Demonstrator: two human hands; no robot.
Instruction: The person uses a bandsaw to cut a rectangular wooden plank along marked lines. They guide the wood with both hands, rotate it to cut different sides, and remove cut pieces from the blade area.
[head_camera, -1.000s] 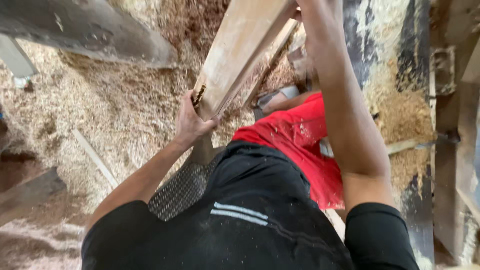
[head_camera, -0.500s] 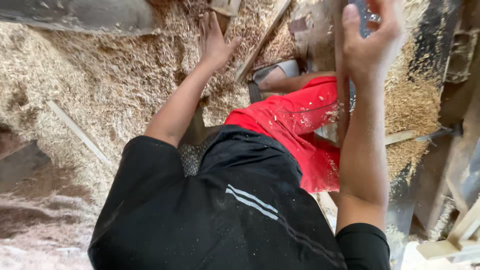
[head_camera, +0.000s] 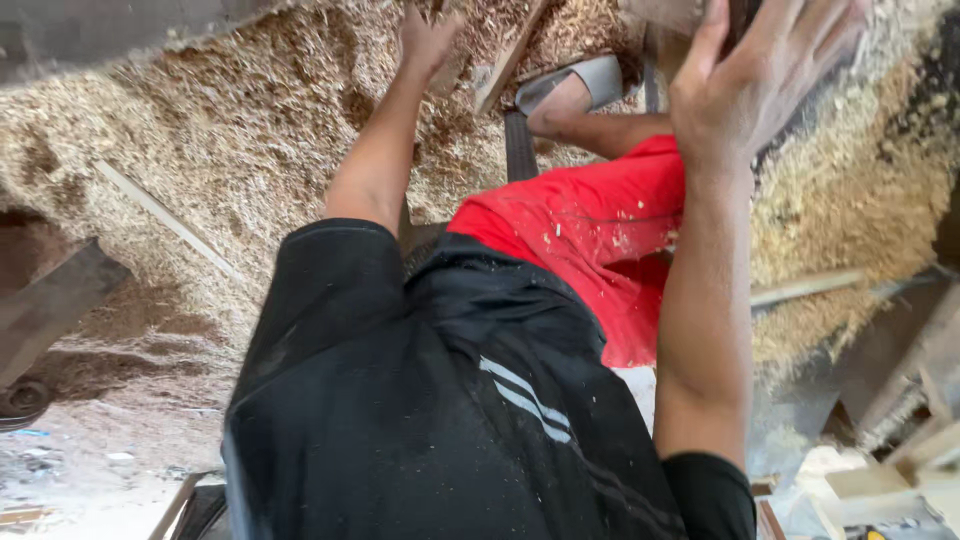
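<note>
Wooden plank (head_camera: 508, 60) lies tilted on sawdust.

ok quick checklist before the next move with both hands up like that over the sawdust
1. Left hand free of load: ok, fingers spread, nothing gripped.
2. Right hand free of load: ok, open palm; what it touches behind cannot tell.
3. Footing: not ok, sandalled foot stands among loose sawdust.
4. Trip hazards: not ok, thin wood strip lies in the sawdust.
5. Plank by the foot: cannot tell if it is loose.

Head camera looks steeply down, close over the person's torso.
</note>
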